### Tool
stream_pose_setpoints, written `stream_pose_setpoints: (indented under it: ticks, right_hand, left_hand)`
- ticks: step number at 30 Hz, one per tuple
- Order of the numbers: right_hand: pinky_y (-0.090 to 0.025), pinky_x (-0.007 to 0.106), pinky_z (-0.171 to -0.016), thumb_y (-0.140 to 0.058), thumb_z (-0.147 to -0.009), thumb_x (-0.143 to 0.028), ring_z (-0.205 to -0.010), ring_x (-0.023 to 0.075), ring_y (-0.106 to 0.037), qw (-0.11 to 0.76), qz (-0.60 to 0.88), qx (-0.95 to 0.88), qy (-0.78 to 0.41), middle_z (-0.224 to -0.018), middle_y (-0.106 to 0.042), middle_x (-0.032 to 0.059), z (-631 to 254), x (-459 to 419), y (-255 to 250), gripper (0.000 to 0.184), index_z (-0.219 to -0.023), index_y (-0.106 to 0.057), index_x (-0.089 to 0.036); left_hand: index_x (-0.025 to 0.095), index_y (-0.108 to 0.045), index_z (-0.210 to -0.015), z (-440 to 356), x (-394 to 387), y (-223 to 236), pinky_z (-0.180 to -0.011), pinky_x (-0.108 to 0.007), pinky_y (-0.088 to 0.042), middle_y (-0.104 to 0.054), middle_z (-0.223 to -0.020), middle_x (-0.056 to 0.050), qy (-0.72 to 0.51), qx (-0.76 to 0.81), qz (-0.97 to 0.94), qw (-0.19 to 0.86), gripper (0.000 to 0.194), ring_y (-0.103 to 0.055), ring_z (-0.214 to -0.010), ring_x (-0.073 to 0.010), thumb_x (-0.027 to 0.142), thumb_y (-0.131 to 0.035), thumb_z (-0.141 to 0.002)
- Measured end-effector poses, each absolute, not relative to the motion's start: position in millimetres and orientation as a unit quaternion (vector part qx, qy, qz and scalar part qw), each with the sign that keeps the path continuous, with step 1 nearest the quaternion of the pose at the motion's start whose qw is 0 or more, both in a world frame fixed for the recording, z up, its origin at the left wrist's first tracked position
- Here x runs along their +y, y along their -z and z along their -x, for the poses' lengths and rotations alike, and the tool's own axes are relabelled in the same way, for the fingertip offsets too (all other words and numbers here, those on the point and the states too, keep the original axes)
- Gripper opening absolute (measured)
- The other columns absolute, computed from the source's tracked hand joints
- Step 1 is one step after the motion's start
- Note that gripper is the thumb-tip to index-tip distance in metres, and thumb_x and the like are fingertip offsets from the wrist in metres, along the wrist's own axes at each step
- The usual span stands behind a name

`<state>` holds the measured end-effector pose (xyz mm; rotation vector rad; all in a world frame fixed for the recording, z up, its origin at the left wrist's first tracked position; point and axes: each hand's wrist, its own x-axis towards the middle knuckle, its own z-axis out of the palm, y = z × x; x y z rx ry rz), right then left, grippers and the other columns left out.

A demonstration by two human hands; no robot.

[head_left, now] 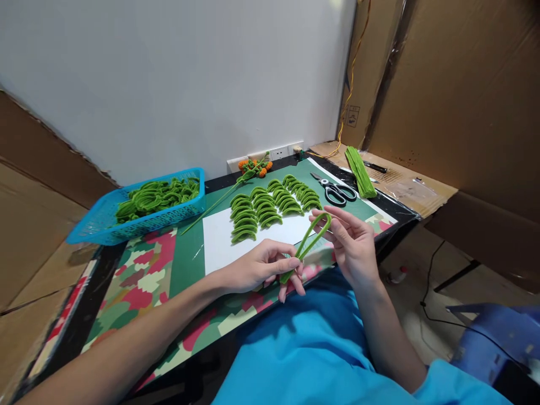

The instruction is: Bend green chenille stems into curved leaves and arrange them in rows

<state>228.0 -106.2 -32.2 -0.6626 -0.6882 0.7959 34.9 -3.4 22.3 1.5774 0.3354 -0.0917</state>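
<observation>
And here's the left hand (pixel 274 261), thumb and fingers pinched together on the lower end of a fuzzy green loop (pixel 315 242)! The loop slants up from that grip, a long narrow teardrop, bridging the gap between the two hands. Over on the other side, the right hand (pixel 352 242) has its thumb at the rounded bend and its fingers loosely stretched out behind; how firmly it grips, I cannot tell.

Just beyond the hands, what a line-up: curved green pieces (pixel 265 211) in four columns, lying on a white sheet (pixel 217 242)! Past the right hand's fingertips sit the black-handled scissors (pixel 327 184), and farther out beside them, a bundle of straight green stems (pixel 360 171).

Look well out beyond the left hand, off to its left: a blue basket (pixel 169 214) with a heap of green pieces (pixel 147 198) inside. Straight ahead of the hands, past the columns, orange blooms (pixel 255 167) top a long green stalk that runs back leftward, ending near the basket.
</observation>
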Motion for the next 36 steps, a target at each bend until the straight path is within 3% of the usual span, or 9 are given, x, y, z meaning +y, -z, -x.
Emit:
stream_pose_setpoints:
  ticks: [5, 9, 12, 23, 27, 33, 36]
  right_hand:
    - [-0.066, 0.046, -0.102, -0.088, -0.089, -0.045, -0.107, 0.0257, -0.082, 0.804, 0.289, -0.328, -0.403, -0.111, -0.086, 0.006, -230.1, -108.7, 30.2, 0.028, -0.111, -0.085, -0.027]
    - [-0.067, 0.045, -0.097, -0.09, -0.087, -0.045, -0.105, 0.0262, -0.082, 0.801, 0.293, -0.327, -0.407, -0.11, -0.086, 0.0059, -229.9, -106.9, 29.9, 0.029, -0.108, -0.085, -0.026]
    - [-0.069, 0.044, -0.091, -0.092, -0.084, -0.044, -0.096, 0.0253, -0.084, 0.805, 0.281, -0.328, -0.406, -0.108, -0.086, 0.0054, -230.0, -104.2, 30.7, 0.034, -0.114, -0.084, -0.028]
    - [-0.07, 0.038, -0.085, -0.097, -0.078, -0.037, -0.084, 0.0238, -0.085, 0.806, 0.292, -0.341, -0.386, -0.095, -0.087, 0.0042, -230.0, -103.3, 31.4, 0.027, -0.1, -0.086, -0.025]
    - [-0.07, 0.036, -0.084, -0.096, -0.079, -0.036, -0.084, 0.0235, -0.085, 0.801, 0.293, -0.346, -0.391, -0.095, -0.087, 0.0045, -229.9, -104.1, 31.6, 0.026, -0.1, -0.086, -0.024]
    - [-0.07, 0.037, -0.082, -0.095, -0.081, -0.038, -0.081, 0.0241, -0.085, 0.797, 0.302, -0.356, -0.383, -0.094, -0.087, 0.0066, -228.4, -102.0, 32.6, 0.027, -0.1, -0.086, -0.022]
    - [-0.07, 0.036, -0.082, -0.093, -0.082, -0.037, -0.08, 0.0238, -0.085, 0.801, 0.3, -0.354, -0.379, -0.093, -0.087, 0.0072, -227.2, -99.9, 33.6, 0.025, -0.1, -0.086, -0.021]
  left_hand:
    - [0.01, -0.072, -0.098, -35.5, -2.1, -20.9, -0.043, -0.018, -0.038, -0.085, -0.103, -0.019, 0.037, 0.147, -0.706, 0.692, 0.038, -0.074, -0.055, -0.0129, 0.046, -0.064, -0.107]
    - [0.01, -0.073, -0.098, -36.4, -2.7, -22.0, -0.041, -0.017, -0.036, -0.085, -0.106, -0.02, 0.034, 0.161, -0.717, 0.678, 0.041, -0.074, -0.054, -0.0128, 0.049, -0.064, -0.107]
    - [0.01, -0.071, -0.094, -36.3, -2.8, -22.6, -0.041, -0.018, -0.036, -0.085, -0.103, -0.021, 0.035, 0.158, -0.715, 0.68, 0.042, -0.073, -0.052, -0.0132, 0.051, -0.066, -0.105]
    - [0.009, -0.076, -0.089, -32.4, 1.5, -22.1, -0.045, -0.018, -0.038, -0.084, -0.084, -0.017, 0.077, 0.15, -0.707, 0.687, 0.044, -0.073, -0.054, -0.0141, 0.051, -0.068, -0.103]
    - [0.009, -0.084, -0.098, -31.8, 2.8, -24.9, -0.048, -0.019, -0.04, -0.085, -0.092, -0.017, 0.071, 0.131, -0.731, 0.666, 0.041, -0.07, -0.057, -0.0134, 0.047, -0.069, -0.104]
    - [0.014, -0.089, -0.097, -31.8, 2.3, -26.9, -0.046, -0.019, -0.036, -0.069, -0.075, -0.005, 0.01, 0.127, -0.796, 0.592, 0.035, -0.05, -0.053, -0.0077, 0.047, -0.077, -0.097]
    - [0.012, -0.087, -0.09, -33.5, -0.6, -26.4, -0.045, -0.018, -0.034, -0.065, -0.071, -0.003, 0.003, 0.149, -0.789, 0.596, 0.036, -0.048, -0.052, -0.0071, 0.047, -0.081, -0.093]
